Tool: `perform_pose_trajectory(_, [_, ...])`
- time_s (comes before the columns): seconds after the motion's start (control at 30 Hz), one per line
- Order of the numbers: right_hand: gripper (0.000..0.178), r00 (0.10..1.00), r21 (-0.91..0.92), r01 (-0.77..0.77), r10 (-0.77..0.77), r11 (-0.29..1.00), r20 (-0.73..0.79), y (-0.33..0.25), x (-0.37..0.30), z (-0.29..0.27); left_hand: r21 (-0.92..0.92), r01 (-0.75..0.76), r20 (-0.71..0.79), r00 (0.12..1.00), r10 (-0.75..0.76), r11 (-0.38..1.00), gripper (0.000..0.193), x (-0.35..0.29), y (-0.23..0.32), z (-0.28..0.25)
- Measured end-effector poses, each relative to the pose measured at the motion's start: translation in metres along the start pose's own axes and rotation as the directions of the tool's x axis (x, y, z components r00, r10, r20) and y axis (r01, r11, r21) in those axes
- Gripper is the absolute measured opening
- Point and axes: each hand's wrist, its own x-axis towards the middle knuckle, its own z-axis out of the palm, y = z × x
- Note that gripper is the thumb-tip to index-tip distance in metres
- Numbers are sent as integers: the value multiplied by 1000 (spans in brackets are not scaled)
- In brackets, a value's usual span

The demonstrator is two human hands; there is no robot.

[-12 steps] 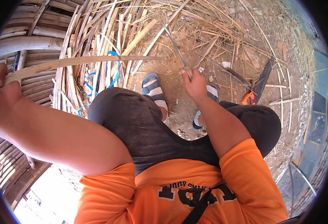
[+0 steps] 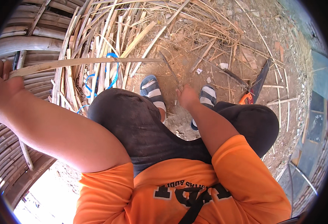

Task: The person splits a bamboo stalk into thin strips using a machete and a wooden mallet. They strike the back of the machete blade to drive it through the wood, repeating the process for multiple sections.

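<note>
My left hand [image 2: 5,87], at the far left, is closed round one end of a long, pale bamboo strip [image 2: 82,61]. The strip reaches across to the right, and its free end lies close to the blade of a thin, dark knife [image 2: 169,67]; whether they touch I cannot tell. Between my knees, my right hand [image 2: 187,97] grips the knife by its handle, which the fingers mostly cover. The blade slants up and to the left.
Split bamboo strips [image 2: 128,41] lie heaped ahead, with a blue band [image 2: 115,74] looped among them. On the right, a handsaw [image 2: 259,82] with an orange handle rests on the dirt. A slatted bamboo structure [image 2: 33,43] stands at left. My sandalled feet [image 2: 152,89] are on the ground.
My right hand has drawn the knife back toward me and a little left, its tip now by the strip's free end. My left hand has shifted slightly.
</note>
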Motion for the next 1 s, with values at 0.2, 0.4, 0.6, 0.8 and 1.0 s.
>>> perform_pose_trajectory(0.2, [54,991,201,24,3,979,-137,-18,3,-26,-22,122,-190,974,-124,992,28,-30,22,21])
perform_pose_trajectory(0.4, [57,993,215,110,-99,970,-62,-43,-10,-53,-15,27,-18,999,-27,1000,27,6,-2,-11])
perform_pose_trajectory(0.6, [63,998,114,-37,32,993,50,4,3,2,-50,66,-163,984,-74,997,27,-18,10,12])
perform_pose_trajectory(0.8, [59,985,395,103,-38,913,-171,-13,8,-33,-41,1,-284,959,-12,999,22,-19,6,20])
perform_pose_trajectory(1.0, [57,965,183,219,-184,959,-189,-34,-4,-44,-47,133,-244,960,-140,990,7,7,-11,3])
